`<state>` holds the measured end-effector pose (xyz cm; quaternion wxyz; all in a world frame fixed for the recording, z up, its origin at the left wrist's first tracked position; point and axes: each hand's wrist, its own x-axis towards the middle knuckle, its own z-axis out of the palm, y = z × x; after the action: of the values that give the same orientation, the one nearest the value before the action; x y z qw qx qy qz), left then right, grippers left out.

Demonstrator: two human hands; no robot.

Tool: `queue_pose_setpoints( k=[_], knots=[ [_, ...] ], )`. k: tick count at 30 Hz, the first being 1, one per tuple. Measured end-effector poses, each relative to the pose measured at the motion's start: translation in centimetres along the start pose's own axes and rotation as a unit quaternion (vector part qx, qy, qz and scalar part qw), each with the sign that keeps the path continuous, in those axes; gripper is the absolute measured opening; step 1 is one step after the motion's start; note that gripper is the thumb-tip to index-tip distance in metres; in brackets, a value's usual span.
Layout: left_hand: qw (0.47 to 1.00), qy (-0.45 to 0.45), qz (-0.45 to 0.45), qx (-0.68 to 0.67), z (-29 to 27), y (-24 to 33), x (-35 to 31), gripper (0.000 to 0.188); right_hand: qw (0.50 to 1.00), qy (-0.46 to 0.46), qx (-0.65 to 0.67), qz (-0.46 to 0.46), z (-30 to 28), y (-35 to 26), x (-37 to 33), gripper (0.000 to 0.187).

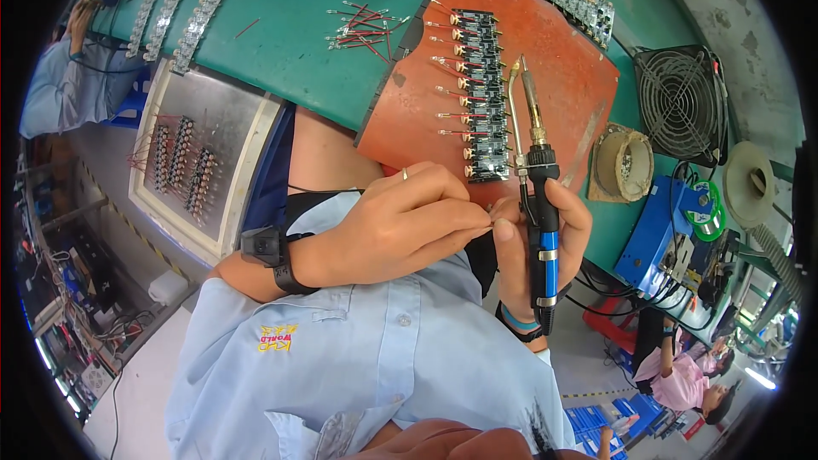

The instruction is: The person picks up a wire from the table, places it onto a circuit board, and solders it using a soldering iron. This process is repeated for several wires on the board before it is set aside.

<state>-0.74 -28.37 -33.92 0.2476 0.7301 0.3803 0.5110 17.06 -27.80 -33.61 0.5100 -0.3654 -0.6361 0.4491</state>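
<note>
My right hand [562, 230] grips a soldering iron [544, 204] with a black and blue handle. Its metal tip points away from me, and a thin solder feed tube runs alongside. My left hand [409, 221] is closed in a pinch, fingertips meeting the right thumb and fingers; whatever sits between them is too small to make out. Just beyond both hands, a strip of small circuit boards [484, 94] lies on an orange-red mat [409, 94]. Several small LEDs with red leads [452, 89] stick out from the strip's left side. The iron's tip is right of the strip, apart from it.
Loose red-leaded LEDs [365, 31] are heaped on the green table [290, 43]. More board strips [204, 13] lie at the far left; a framed tray [145, 153] holds finished-looking strips. At right stand a round holder [626, 163], a fan [679, 102] and a blue solder feeder [652, 230]. Co-workers sit nearby.
</note>
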Motion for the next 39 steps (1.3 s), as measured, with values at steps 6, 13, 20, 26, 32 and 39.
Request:
queue_pose_setpoints(
  k=[6, 13, 20, 26, 32, 39],
  knots=[
    [1.000, -0.001, -0.011, 0.017, 0.0, 0.0, -0.2, 0.021, 0.999, 0.025, 0.018, 0.019, -0.2, 0.2, -0.3, 0.051],
    [0.988, -0.024, -0.077, 0.130, -1.0, -1.1, 2.0, 0.019, 0.990, 0.134, -0.040, -0.003, -2.9, -0.2, 0.1, 0.056],
    [0.968, -0.003, -0.081, 0.240, 0.4, -2.2, 3.0, 0.014, 0.986, 0.144, -0.079, -0.026, -6.7, -0.7, -2.6, 0.063],
    [0.963, -0.019, -0.116, 0.244, 0.6, -1.7, 3.3, 0.012, 0.974, 0.098, -0.171, -0.107, -8.1, -0.5, -2.8, 0.062],
    [0.964, -0.001, -0.110, 0.240, 0.9, -1.9, 3.1, 0.012, 0.991, 0.011, -0.116, -0.069, -8.7, -0.7, -3.0, 0.058],
    [0.962, -0.021, -0.120, 0.245, 0.6, -1.7, 3.1, 0.012, 0.988, -0.046, -0.139, -0.058, -7.9, -0.8, -2.1, 0.052]
  ],
)
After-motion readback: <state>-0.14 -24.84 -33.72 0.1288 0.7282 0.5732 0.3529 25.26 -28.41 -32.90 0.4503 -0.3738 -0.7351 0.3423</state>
